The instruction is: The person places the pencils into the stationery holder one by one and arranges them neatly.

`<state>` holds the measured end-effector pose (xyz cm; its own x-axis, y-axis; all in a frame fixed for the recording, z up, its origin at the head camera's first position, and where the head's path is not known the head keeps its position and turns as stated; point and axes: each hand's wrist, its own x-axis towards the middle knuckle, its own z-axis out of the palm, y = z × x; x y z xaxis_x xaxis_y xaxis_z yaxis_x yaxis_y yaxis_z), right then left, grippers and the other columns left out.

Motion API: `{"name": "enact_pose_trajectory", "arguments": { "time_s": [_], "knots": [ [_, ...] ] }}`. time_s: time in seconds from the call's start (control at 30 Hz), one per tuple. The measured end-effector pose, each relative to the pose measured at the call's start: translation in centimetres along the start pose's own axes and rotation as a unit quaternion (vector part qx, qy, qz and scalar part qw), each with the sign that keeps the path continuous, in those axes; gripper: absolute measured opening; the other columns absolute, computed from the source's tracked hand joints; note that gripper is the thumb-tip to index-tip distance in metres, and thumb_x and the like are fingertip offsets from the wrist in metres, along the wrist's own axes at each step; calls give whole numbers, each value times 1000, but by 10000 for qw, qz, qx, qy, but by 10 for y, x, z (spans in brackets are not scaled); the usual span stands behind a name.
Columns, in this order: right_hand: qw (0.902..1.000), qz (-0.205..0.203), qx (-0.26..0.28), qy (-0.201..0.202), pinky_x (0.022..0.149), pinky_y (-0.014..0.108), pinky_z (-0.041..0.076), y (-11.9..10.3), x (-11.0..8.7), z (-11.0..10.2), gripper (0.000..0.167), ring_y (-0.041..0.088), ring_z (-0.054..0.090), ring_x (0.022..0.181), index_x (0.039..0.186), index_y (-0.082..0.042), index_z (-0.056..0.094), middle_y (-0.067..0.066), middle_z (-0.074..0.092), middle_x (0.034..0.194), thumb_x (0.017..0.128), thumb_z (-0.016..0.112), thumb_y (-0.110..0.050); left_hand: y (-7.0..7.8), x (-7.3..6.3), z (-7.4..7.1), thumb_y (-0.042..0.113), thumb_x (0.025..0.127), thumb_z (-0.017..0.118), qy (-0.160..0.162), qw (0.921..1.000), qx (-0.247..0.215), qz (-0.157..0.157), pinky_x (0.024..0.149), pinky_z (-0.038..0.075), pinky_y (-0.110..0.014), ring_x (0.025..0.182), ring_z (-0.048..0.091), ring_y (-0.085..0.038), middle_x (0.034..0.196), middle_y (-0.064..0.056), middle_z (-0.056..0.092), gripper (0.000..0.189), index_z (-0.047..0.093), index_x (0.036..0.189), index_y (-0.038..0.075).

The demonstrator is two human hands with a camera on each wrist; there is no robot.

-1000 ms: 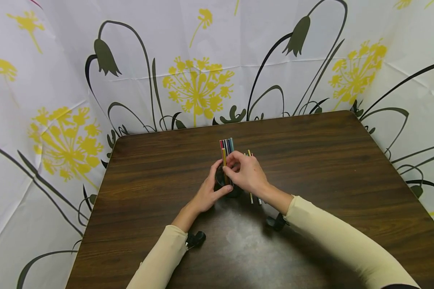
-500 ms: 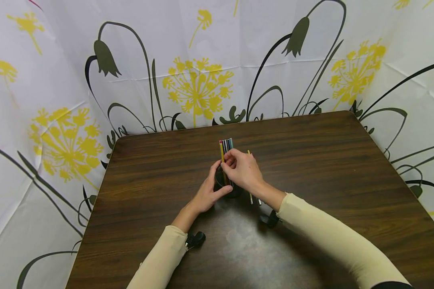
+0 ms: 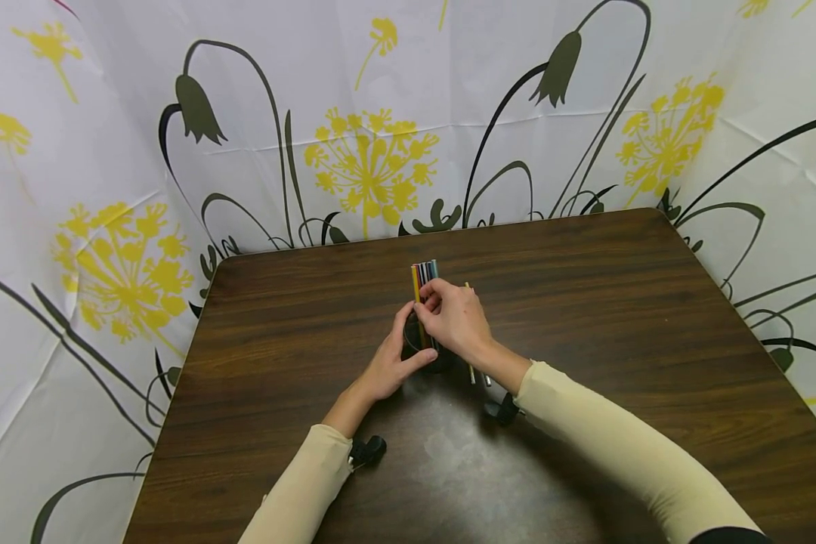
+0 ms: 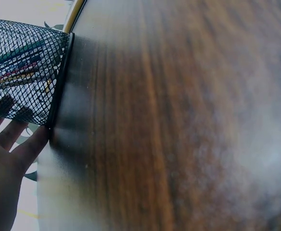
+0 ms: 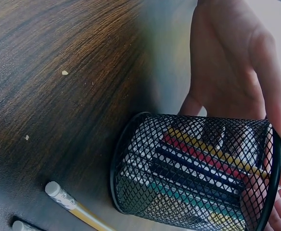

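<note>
A black wire-mesh pencil cup point(image 5: 131, 178) stands on the table, with several coloured pencils point(image 3: 434, 269) upright inside it. My left hand point(image 3: 387, 368) grips the cup from its left side, thumb toward me and fingers behind. With thumb and fingertips, my right hand point(image 3: 459, 321) pinches a yellow pencil point(image 3: 416, 284) at the cup's mouth, its lower part inside the mesh. Just right of the cup, another yellow pencil point(image 3: 472, 374) lies on the table, its white eraser end showing in the right wrist view. Beside it is the end of one more pencil point(image 3: 487, 381), mostly hidden by my right hand.
The dark wood-grain table point(image 3: 585, 302) reaches back to a white curtain point(image 3: 258, 91) printed with flowers. Small pale crumbs point(image 5: 65, 72) dot the tabletop near the cup. Black wrist cameras, one on each sleeve point(image 3: 313, 468), hang just above the table.
My right hand has shifted slightly left and away from me, and the yellow pencil's top has moved up and left, beside the other pencils. The left hand has kept its place on the cup.
</note>
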<state>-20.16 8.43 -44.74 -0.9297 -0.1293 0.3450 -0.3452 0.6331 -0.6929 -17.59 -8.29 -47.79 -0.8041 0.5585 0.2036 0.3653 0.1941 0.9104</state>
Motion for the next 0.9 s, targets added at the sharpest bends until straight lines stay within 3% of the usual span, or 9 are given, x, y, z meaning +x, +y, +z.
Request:
{"name": "enact_pose_trajectory", "arguments": {
  "time_s": [0.23,0.4,0.47,0.63,0.77,0.9],
  "knots": [
    [9999,67,-44,70,62,31,52,0,0,1,14,6,64,63,96,-9,70,-3,69,75,87,74,-19,-3,0,0,13,95,63,10,10000,14,-47,107,32,-53,131,43,-30,151,-16,36,78,12,154,6],
    [9998,66,-104,125,60,30,52,0,1,2,14,7,64,63,95,-8,70,-3,69,75,86,74,-19,-30,2,3,29,96,64,67,10000,67,-21,108,33,-47,131,43,-20,152,-4,36,80,11,156,21],
    [9998,54,-129,151,58,29,52,0,2,2,14,7,64,63,93,-8,70,-3,69,74,86,74,-19,-39,3,4,26,96,64,83,9999,79,10,108,32,-48,132,43,-20,152,-3,35,80,11,156,24],
    [9997,33,-178,192,59,30,51,0,2,2,9,7,63,62,89,-10,70,-4,68,73,87,74,-18,-41,4,4,23,96,64,98,9999,100,30,109,32,-49,133,42,-21,152,-5,36,81,10,156,27],
    [9996,56,-192,178,62,31,51,0,2,2,7,6,62,61,85,-12,69,-5,68,72,87,73,-18,-42,3,3,33,95,64,103,9999,100,-30,109,32,-45,132,42,-16,151,2,37,79,11,154,36],
    [9998,111,-112,105,61,30,50,0,2,1,6,5,61,61,84,-13,69,-5,67,72,87,72,-17,-43,3,4,34,95,64,111,9998,130,-75,109,32,-44,132,42,-16,151,3,37,79,11,154,37]
  ]
}}
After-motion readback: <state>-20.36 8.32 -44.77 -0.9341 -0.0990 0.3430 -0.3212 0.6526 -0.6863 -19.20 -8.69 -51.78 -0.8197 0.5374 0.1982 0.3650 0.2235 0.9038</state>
